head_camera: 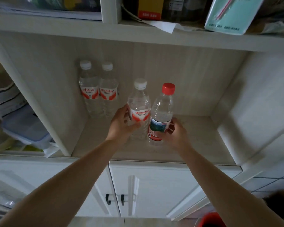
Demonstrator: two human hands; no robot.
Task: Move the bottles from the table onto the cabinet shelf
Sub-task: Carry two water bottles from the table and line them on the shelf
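Hands (121,123) (175,133) each grip a bottle (138,108) (161,115) on shelf (195,138); seat both flat below grips, then release.

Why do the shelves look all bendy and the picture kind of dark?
Head view: the wide-angle lens bows the cabinet shelf edges; dim light leaves the corners shadowy and soft; the white-capped bottle and red-capped bottle in the hands look sharper.

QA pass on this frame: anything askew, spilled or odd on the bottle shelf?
Nothing spilled or damaged. The odd one out is the red-capped bottle in the right hand: it leans left toward the white-capped bottle gripped by the left hand. The two back bottles stand upright, side by side.
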